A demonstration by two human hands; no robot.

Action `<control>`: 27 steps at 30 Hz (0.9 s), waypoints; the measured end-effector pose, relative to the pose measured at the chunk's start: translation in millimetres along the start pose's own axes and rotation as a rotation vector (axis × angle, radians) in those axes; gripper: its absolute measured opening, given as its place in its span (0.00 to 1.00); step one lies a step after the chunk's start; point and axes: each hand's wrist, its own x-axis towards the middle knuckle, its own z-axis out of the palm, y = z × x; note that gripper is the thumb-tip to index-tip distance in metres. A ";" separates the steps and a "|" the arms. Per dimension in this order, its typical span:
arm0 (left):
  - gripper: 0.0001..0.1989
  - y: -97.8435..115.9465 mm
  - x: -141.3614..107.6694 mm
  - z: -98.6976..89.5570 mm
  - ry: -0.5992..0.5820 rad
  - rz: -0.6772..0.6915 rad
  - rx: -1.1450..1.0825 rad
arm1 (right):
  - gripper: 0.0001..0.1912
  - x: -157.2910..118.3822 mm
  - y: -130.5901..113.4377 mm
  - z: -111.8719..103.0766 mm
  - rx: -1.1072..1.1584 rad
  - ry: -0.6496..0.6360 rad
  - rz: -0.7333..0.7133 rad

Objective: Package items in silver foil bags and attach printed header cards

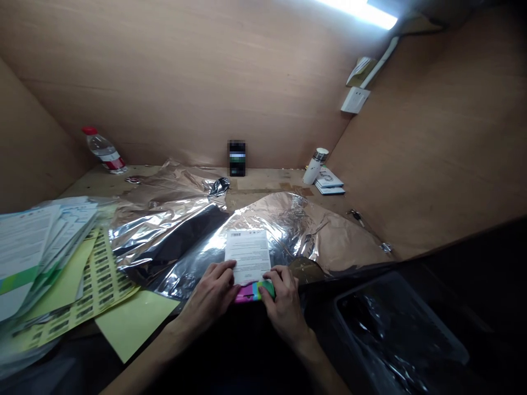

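A plywood booth [173,71] encloses a wooden counter [263,181], with a white wall socket [354,100] fixed to its right panel. Crumpled silver foil [263,219] spreads across the middle of the counter. To the left lies a plastic-wrapped stack of printed leaflets [41,247], beside a sheet of barcode labels [101,280] and a pale yellow card [135,323]. A dark plastic tray [395,334] sits at lower right with something shiny inside. Along the back stand a water bottle with a red cap [105,151], a pixelated dark box [237,158] and a white flask [313,165]. Nearest the person, a printed sheet [247,255] lies on the foil, its lower edge meeting a pink and green packet [253,292]. The left hand [209,291] has its fingers on the sheet's lower left edge, though I cannot tell whether that grip pinches. The right hand [284,312] curls over the packet's green end, its grip closed around it and touching the sheet's lower right corner.
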 end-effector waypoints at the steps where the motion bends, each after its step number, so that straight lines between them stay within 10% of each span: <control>1: 0.07 2.7 3.3 -1.9 -0.015 0.022 0.045 | 0.09 -0.4 -0.8 -1.3 0.006 -0.006 0.004; 10: 0.12 7.0 20.8 -0.2 -0.175 0.308 0.382 | 0.05 -6.9 4.5 -3.4 0.052 -0.025 -0.019; 21: 0.21 10.9 -1.5 12.1 -0.125 0.234 0.345 | 0.10 9.3 3.4 20.2 -0.219 0.105 0.008; 27: 0.25 21.3 6.0 -1.3 -0.063 0.304 0.443 | 0.17 14.1 8.8 -7.2 0.304 0.104 0.044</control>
